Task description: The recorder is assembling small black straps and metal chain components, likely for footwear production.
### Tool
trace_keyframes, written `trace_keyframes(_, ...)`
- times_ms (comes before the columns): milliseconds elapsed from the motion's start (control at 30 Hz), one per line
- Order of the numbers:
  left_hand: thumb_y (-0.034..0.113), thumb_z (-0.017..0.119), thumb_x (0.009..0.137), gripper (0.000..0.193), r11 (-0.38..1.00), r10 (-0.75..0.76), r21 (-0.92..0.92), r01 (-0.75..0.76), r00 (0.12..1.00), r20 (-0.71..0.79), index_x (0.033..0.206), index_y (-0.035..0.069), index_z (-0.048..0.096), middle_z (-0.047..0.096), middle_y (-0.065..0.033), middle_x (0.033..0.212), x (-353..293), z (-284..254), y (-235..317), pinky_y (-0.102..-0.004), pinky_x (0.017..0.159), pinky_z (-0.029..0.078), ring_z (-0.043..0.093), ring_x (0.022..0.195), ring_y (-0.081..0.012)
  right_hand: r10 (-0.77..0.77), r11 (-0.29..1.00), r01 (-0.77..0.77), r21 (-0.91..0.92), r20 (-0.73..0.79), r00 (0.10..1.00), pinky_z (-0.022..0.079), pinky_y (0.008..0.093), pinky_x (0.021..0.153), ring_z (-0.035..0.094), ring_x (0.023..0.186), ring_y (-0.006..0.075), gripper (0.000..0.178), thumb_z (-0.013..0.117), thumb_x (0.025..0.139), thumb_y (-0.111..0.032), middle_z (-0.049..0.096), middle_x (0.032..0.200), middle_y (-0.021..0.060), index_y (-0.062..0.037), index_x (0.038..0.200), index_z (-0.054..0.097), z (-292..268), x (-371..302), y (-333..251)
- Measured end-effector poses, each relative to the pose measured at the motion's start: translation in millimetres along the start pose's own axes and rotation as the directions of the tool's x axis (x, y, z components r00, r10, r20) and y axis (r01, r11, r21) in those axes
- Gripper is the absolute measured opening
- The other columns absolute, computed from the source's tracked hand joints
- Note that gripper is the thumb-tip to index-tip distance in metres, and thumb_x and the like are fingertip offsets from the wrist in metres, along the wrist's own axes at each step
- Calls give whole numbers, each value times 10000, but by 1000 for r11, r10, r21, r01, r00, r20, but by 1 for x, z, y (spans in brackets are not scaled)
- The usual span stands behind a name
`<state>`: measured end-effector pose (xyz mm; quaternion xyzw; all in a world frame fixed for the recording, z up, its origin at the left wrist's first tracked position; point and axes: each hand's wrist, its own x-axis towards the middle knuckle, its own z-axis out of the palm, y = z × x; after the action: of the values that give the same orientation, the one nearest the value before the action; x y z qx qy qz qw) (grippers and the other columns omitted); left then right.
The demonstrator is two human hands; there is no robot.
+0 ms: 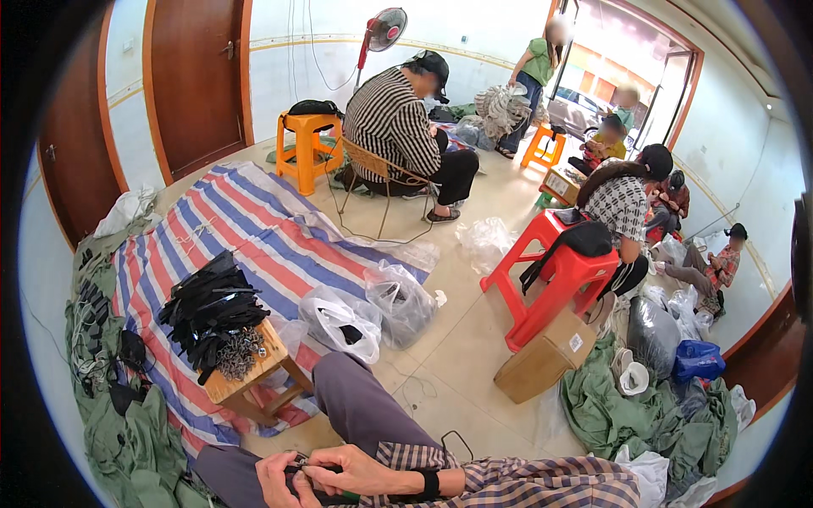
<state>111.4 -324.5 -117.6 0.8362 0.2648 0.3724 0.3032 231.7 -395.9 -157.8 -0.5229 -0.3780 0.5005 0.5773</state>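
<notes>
At the lower edge, over my lap, my left hand point(274, 481) and my right hand point(357, 472) meet with fingers pinched. Between them is a small black strap piece point(332, 468) with a bit of metal; fingers cover most of it. A black band circles my right wrist. Beyond my knee, to the left, stands a small wooden stool point(269, 349). It carries a pile of black straps point(212, 306) and a heap of small metal clasps point(240, 351).
A striped tarp point(254, 245) covers the floor at left. Plastic bags point(402, 300) lie beyond my knees. A red stool point(542, 254), a cardboard box point(542, 357) and green cloth point(610, 406) are at right. Several people sit working; one stands near the doorway.
</notes>
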Motion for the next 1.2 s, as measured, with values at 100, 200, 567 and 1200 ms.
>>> trace_keyframes(100, 188, 527, 906, 232, 992, -128, -16, 129, 990, 62, 1063, 17, 541, 552, -168, 970, -5, -1, -3, -366, 764, 445, 551, 872, -314, -2, 1000, 2, -19, -2, 1000, 395, 208, 500, 484, 537, 42, 228, 510, 929, -204, 531, 603, -11, -12, 820, 570, 0, 0, 0)
trace_keyframes(200, 184, 558, 890, 254, 916, -305, -266, 300, 952, 22, 1084, 24, 525, 552, -154, 1030, -6, 1, -2, -339, 747, 449, 559, 877, -266, 6, 1000, -6, -14, 1, 1000, 389, 209, 496, 477, 531, 40, 228, 513, 928, -204, 527, 592, -13, -14, 812, 568, 1, 0, -1)
trace_keyframes(567, 59, 540, 865, 112, 823, -389, -392, 410, 911, 136, 943, -14, 575, 605, -90, 841, -5, -1, -3, -283, 692, 460, 556, 754, -171, 1, 1000, -1, 4, 11, 1000, 384, 207, 488, 470, 524, 33, 234, 513, 929, -209, 528, 589, -17, -20, 795, 551, 1, -1, -1)
trace_keyframes(1200, 87, 512, 830, 102, 726, -445, -508, 464, 880, 168, 884, 1, 513, 524, -86, 746, -11, 5, -13, -285, 601, 420, 474, 650, -176, -15, 999, 16, -32, 25, 1000, 387, 221, 466, 482, 496, 50, 260, 516, 924, -251, 523, 557, -2, -32, 784, 535, 4, -1, -1)
